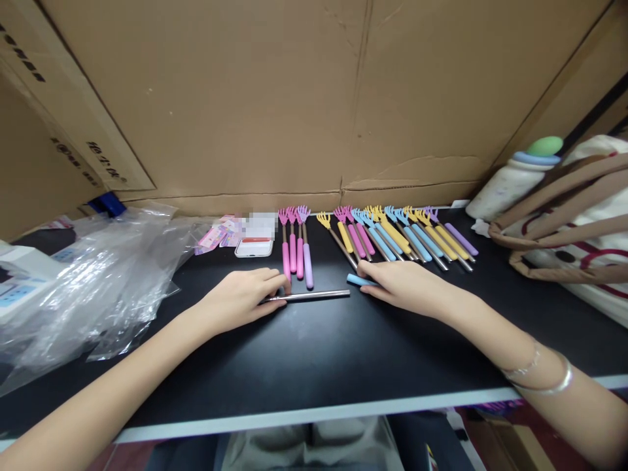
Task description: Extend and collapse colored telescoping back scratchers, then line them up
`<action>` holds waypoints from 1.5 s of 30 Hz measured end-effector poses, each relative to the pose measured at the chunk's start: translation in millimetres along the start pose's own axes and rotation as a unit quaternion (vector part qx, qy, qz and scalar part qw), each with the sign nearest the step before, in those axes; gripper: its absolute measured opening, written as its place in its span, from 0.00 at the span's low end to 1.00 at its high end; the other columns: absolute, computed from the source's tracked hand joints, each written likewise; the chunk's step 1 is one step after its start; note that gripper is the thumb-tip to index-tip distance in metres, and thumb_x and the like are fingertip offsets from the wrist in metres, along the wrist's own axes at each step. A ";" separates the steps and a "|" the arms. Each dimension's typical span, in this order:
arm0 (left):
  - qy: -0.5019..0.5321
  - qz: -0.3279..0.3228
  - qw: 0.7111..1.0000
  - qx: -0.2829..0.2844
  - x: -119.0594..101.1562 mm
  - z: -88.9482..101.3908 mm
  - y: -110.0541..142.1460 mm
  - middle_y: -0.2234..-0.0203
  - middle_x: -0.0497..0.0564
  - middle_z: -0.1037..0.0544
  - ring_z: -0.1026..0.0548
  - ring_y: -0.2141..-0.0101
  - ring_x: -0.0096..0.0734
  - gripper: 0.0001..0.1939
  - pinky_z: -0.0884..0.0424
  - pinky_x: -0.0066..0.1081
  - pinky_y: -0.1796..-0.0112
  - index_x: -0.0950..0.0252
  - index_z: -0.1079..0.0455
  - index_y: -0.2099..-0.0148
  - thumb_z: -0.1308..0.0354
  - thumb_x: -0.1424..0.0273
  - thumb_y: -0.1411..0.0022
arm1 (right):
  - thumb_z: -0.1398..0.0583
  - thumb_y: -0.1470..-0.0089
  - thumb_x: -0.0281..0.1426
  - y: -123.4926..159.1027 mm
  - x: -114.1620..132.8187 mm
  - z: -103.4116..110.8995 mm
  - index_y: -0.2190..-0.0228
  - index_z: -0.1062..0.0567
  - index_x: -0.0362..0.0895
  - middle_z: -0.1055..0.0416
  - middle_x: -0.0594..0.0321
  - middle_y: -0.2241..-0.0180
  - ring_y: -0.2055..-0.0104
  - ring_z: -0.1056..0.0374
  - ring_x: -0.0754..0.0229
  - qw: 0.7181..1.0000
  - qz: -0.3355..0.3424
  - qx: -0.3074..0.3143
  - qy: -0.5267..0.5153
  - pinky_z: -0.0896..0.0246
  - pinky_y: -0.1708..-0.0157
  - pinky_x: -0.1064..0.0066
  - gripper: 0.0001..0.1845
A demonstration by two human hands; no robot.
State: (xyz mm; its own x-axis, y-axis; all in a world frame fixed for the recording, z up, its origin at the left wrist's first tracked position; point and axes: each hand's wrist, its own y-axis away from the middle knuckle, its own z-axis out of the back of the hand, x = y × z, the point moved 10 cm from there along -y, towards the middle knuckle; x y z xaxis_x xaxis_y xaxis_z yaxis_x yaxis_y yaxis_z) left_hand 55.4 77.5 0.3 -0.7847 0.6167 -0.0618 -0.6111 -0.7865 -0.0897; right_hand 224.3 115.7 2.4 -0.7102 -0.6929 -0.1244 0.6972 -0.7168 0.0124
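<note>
My left hand [252, 294] pinches one end of a bare metal rod [318, 296], which lies nearly level and points right; whatever is at the pinched end is hidden by my fingers. In my right hand [400, 281] is a light blue handle sleeve [360, 280], its left end pointing toward the rod's free tip, with a small gap between them. Just beyond my left hand stand several back scratchers [293, 252] with pink and purple handles. Beyond my right hand, a yellow-clawed metal rod [338, 245] leans out from a row of claw-ended rods and loose coloured sleeves [392, 237].
Clear plastic bags [112, 281] are heaped at the left, beside a white box [22, 281]. A phone [255, 242] and printed cards [218, 234] lie at the back. On the right are a bottle [510, 183] and a bag [579, 229]. Cardboard [269, 98] walls the back.
</note>
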 end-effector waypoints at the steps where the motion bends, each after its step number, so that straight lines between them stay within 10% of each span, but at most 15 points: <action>1: 0.001 -0.001 1.000 -0.001 0.1 0.1 -0.2 0.67 0.46 0.29 0.29 0.67 0.26 0.10 0.38 0.25 0.69 0.59 0.36 0.59 0.56 0.63 0.35 | 0.50 0.41 0.37 0.1 0.2 0.1 0.65 0.36 0.46 0.29 0.63 0.72 0.71 0.31 0.59 1.000 -0.001 0.000 0.000 0.50 0.75 0.73 0.09; 31: -0.004 -0.006 1.000 -0.012 1.6 4.5 1.8 0.67 0.46 0.28 0.28 0.69 0.26 0.07 0.37 0.26 0.69 0.61 0.41 0.60 0.57 0.65 0.35 | 0.50 0.41 0.37 3.1 -4.6 4.4 0.67 0.37 0.46 0.30 0.65 0.74 0.74 0.33 0.61 1.000 0.000 0.004 0.000 0.53 0.77 0.74 0.08; 45: -0.156 0.036 0.971 -0.179 11.0 42.1 8.6 0.71 0.46 0.21 0.24 0.72 0.30 0.14 0.38 0.27 0.74 0.59 0.34 0.55 0.59 0.63 0.32 | 0.51 0.40 0.41 8.5 -15.9 45.3 0.66 0.31 0.45 0.28 0.63 0.73 0.72 0.33 0.61 0.974 -0.102 -0.197 0.052 0.55 0.78 0.72 0.15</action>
State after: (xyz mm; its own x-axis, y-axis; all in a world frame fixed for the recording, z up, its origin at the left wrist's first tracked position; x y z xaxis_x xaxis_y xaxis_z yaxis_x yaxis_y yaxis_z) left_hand 37.2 76.1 40.8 -0.8513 0.4771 0.2184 -0.5222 -0.7304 -0.4401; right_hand 237.1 117.0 49.4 -0.8383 -0.5128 -0.1851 0.5407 -0.7390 -0.4018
